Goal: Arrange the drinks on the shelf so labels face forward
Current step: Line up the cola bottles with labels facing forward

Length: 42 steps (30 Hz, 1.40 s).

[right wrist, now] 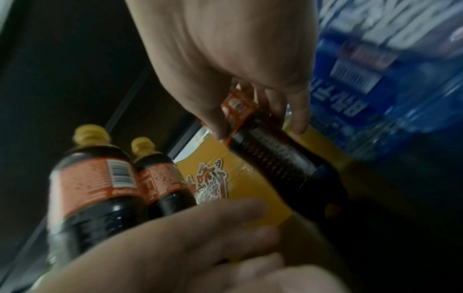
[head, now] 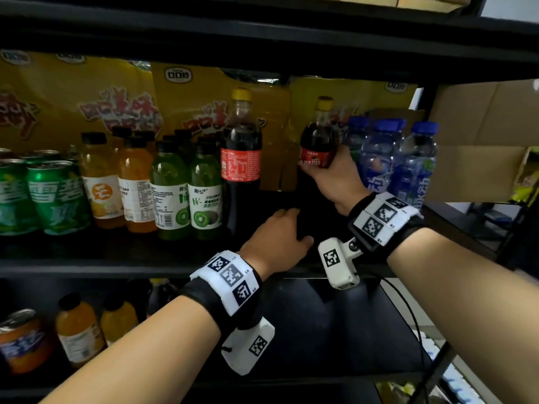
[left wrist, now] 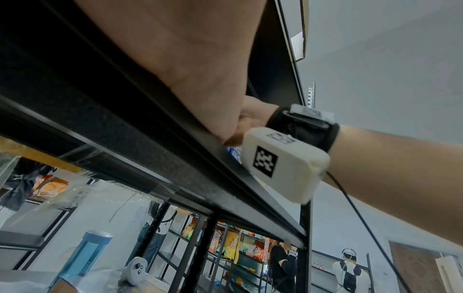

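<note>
My right hand (head: 320,161) grips a small cola bottle (head: 319,135) with a yellow cap round its red label, thumb in front and fingers behind. The bottle is on the middle shelf (head: 116,269), just left of the blue bottles. In the right wrist view the same hand (right wrist: 258,119) pinches the label of the tilted bottle (right wrist: 275,158). My left hand (head: 294,225) lies on the dark shelf board below it, fingers stretched forward and holding nothing; whether it touches the bottle's base is hidden. A taller cola bottle (head: 240,158) stands to the left, its printed back label facing out.
Green cans (head: 55,193), orange juice bottles (head: 102,182) and kiwi drink bottles (head: 204,193) line the shelf's left part. Blue bottles (head: 408,164) stand at the right. Yellow snack bags (head: 186,97) fill the back. A lower shelf holds orange bottles (head: 78,330).
</note>
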Available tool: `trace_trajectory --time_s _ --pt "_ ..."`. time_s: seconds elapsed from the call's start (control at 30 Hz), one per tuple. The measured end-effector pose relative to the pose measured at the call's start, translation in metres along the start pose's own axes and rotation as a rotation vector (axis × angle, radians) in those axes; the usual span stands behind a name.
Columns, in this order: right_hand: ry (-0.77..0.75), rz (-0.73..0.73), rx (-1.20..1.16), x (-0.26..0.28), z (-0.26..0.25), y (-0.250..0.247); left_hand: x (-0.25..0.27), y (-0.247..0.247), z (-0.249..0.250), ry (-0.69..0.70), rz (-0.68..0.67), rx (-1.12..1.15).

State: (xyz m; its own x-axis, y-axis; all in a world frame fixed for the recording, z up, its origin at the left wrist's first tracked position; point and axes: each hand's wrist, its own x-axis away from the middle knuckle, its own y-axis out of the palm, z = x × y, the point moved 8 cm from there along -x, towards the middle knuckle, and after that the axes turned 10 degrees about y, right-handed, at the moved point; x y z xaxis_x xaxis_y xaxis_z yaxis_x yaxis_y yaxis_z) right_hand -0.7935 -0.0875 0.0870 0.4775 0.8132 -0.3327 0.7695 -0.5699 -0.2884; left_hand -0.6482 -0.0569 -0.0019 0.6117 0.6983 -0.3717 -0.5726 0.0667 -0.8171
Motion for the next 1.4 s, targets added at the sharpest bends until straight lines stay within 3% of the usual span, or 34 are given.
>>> trace_trajectory --time_s 0.2,0.4,0.63,0.83,1.17,1.33,1.4 --pt "0.013 -0.162 -0.217 0.034 0.002 -0.021 0.0 -0.013 0.013 0.017 0.101 0.242" --pt "0.104 -0.319 -0.438 0.067 0.009 -0.024 -0.002 -0.022 0.032 -0.004 0.187 0.949" --pt "-0.021 -0.278 -0.291 0.074 -0.011 -0.026 0.001 -0.044 0.04 0.109 0.363 0.83" --pt "0.005 -0.252 -0.387 0.076 -0.008 -0.029 0.007 -0.03 0.032 -0.01 0.148 0.98" --pt "-0.022 -0.273 -0.426 0.093 -0.013 -0.026 0.021 -0.047 0.034 0.07 0.264 0.785" --pt "0.017 -0.318 -0.47 0.097 -0.015 -0.026 0.023 -0.041 0.033 -0.047 0.103 0.898" --pt "0.019 -0.351 -0.46 0.101 -0.015 -0.024 0.025 -0.045 0.03 -0.07 0.102 0.899"
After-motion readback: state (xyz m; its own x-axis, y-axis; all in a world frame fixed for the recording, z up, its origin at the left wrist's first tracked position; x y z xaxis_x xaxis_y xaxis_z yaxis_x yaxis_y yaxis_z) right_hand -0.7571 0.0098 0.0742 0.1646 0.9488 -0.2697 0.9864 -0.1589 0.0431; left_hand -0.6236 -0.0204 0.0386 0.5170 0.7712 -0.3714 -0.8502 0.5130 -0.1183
